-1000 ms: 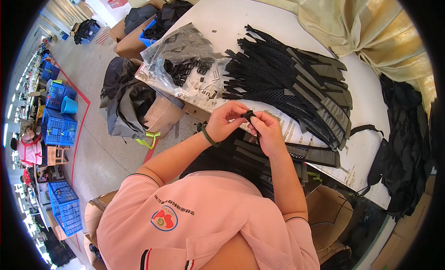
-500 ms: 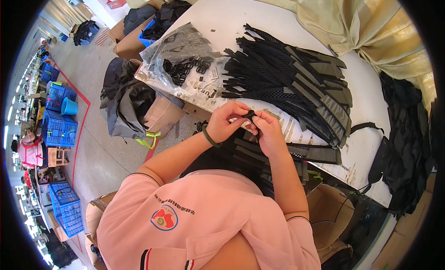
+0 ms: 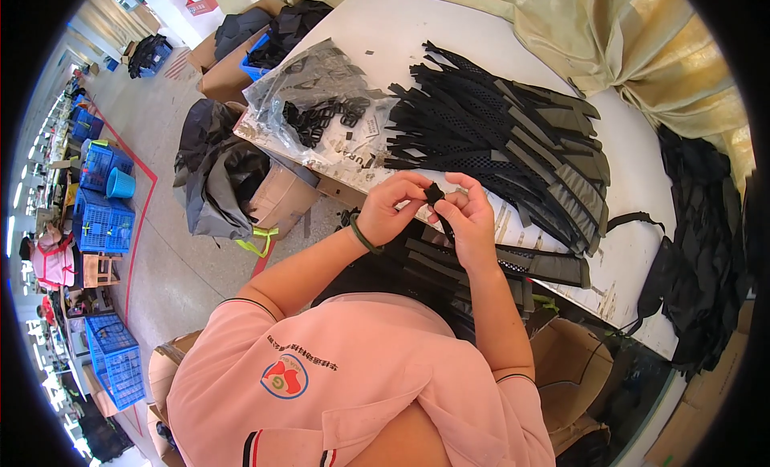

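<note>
Over the near table edge, my left hand [image 3: 390, 207] and my right hand [image 3: 472, 218] meet at the end of a black strap [image 3: 434, 194]. My left thumb and fingertips pinch its tip. On the other side, the right thumb presses the strap against curled fingers, with the forefinger lifted. Part of the strap hangs below my right hand; whether a buckle sits in it is too small to tell. Just beyond lies a large pile of black mesh straps with grey ends [image 3: 513, 138]. Left of that, black plastic buckles [image 3: 321, 118] spill from a clear plastic bag [image 3: 293, 78].
More strap pieces [image 3: 553, 268] lie across my lap and the white table's [image 3: 377, 26] near edge. A carton with a dark plastic bag [image 3: 216, 174] stands at the left. Black fabric [image 3: 706, 250] hangs at the right. An open carton [image 3: 573, 363] is beside my right elbow.
My right fingers have shifted up and the forefinger has lifted off. The strap end has turned and shows more between my fingertips. The left hand has hardly moved.
</note>
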Demonstrator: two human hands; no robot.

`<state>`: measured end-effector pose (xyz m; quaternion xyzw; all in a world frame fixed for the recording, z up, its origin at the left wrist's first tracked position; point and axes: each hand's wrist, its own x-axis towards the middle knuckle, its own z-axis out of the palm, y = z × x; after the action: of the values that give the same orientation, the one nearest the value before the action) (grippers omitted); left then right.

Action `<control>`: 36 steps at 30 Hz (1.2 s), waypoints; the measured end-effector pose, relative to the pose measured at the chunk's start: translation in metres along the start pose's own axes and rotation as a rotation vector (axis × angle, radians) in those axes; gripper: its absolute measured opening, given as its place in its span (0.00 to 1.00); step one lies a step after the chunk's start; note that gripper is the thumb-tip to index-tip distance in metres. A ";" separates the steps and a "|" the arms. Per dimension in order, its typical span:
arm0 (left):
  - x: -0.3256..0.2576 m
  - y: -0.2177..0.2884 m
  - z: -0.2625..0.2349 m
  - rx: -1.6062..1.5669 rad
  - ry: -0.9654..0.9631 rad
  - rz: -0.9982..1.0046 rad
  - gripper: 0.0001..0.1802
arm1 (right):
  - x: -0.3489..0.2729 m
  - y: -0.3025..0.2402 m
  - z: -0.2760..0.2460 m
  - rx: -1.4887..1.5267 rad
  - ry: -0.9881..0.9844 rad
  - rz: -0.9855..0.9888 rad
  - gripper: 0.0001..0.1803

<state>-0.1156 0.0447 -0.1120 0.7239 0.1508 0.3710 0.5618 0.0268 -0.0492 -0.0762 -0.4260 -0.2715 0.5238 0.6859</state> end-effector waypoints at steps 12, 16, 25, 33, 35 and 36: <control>0.011 0.008 0.000 -0.762 0.033 -0.680 0.06 | 0.000 0.009 -0.005 -0.969 -0.032 -0.593 0.09; 0.011 0.005 0.010 -0.490 0.100 -0.551 0.07 | -0.010 0.004 0.004 -0.771 -0.010 -0.493 0.08; 0.010 0.008 0.014 -0.307 0.124 -0.419 0.07 | -0.008 0.008 -0.006 -0.158 0.112 0.125 0.13; 0.004 0.008 0.015 -0.127 0.044 -0.297 0.07 | -0.005 0.015 -0.010 -0.136 0.199 0.151 0.14; 0.002 0.005 0.013 -0.128 0.001 -0.278 0.08 | -0.007 0.017 -0.010 -0.044 0.204 0.126 0.14; 0.002 0.005 0.012 -0.152 -0.024 -0.213 0.10 | -0.008 0.018 -0.009 -0.036 0.213 0.093 0.13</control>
<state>-0.1066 0.0359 -0.1079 0.6634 0.1915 0.3110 0.6531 0.0235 -0.0581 -0.0955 -0.5036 -0.1865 0.5020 0.6779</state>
